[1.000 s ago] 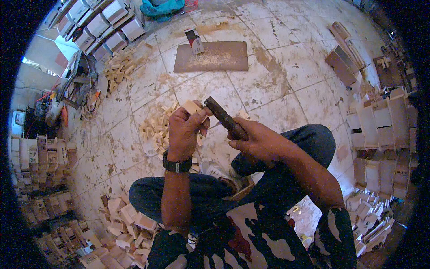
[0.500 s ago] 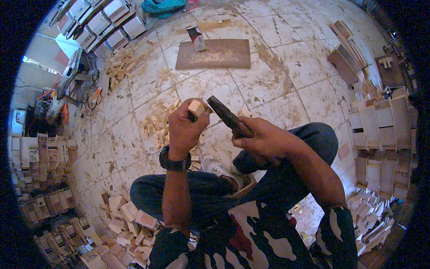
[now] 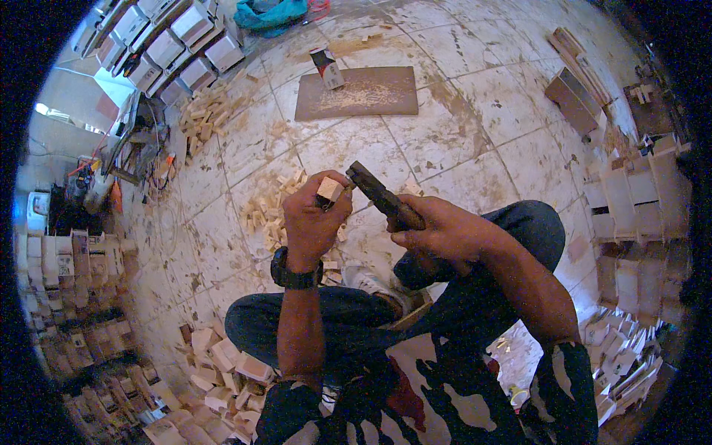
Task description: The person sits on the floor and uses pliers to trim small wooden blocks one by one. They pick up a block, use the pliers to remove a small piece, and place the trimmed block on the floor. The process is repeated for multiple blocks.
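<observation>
My left hand (image 3: 315, 226), with a dark watch on its wrist, is closed round a small pale wooden block (image 3: 330, 190) whose cut end faces up. Against the block's lower side a dark patch shows, too small to make out. My right hand (image 3: 437, 230) grips a long dark bar-like tool (image 3: 374, 187), its exact kind unclear. The tool slants up and left, its tip close to the fingertips of my left hand. Whether tip and fingers touch I cannot tell. Beneath my left hand lies a heap of small wooden blocks (image 3: 259, 215) on the floor.
A brown board (image 3: 371, 100) strewn with bits lies ahead, a small carton (image 3: 327, 68) standing on it. Wooden boxes (image 3: 167, 48) are stacked at the far left, more panels (image 3: 630, 193) at the right. Wood offcuts (image 3: 230, 363) pile beside my left leg.
The whole view has shifted slightly, so the scene sits a little further right and lower. Both hands keep their holds, with little change between block and tool.
</observation>
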